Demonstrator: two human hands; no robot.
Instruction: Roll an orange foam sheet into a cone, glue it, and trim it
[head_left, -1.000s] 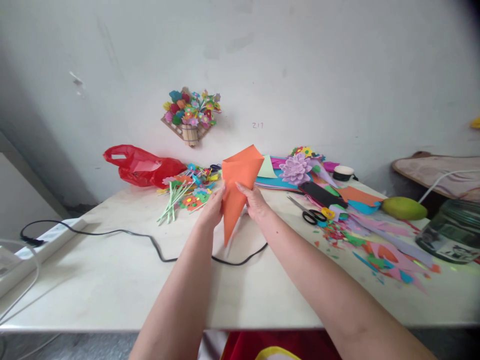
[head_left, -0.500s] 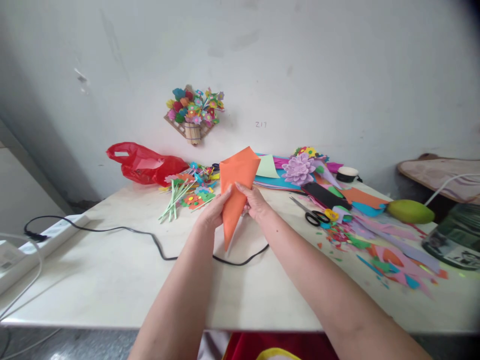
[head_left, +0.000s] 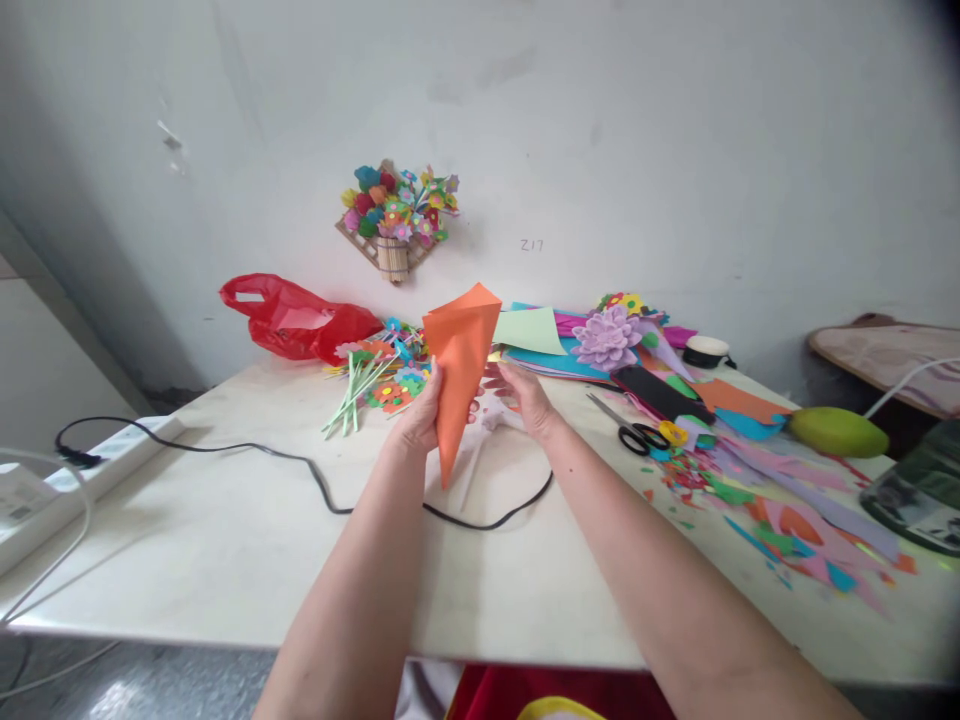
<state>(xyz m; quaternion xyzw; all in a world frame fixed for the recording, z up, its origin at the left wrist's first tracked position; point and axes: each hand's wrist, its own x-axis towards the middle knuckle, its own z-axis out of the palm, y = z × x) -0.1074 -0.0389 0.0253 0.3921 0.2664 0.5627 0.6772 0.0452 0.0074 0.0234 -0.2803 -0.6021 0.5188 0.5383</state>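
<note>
My left hand (head_left: 424,410) is closed around an orange paper cone (head_left: 457,370), its point down and its wide folded end up. Its thumb lies on the near side and fingertips show past the right edge. My right hand (head_left: 529,400) is off the cone, just to its right, with thumb and fingers apart. Between cone and right hand, on the table, is a whitish tool (head_left: 491,415) that looks like a glue gun, partly hidden. A black cord (head_left: 487,525) loops on the table below it.
Left behind are a red plastic bag (head_left: 300,320), foam flowers (head_left: 391,395) and pale green stems (head_left: 351,400). Scissors (head_left: 637,437), a black phone (head_left: 660,393), a purple flower (head_left: 606,338), paper scraps (head_left: 795,530), a green mango-shaped object (head_left: 838,432) and a jar (head_left: 919,490) lie right. A power strip (head_left: 142,450) edges the left.
My right hand has let go of the cone and moved slightly right, its fingers parting. The cone, now in my left hand alone, has turned and shifted slightly left. The view has shifted a little.
</note>
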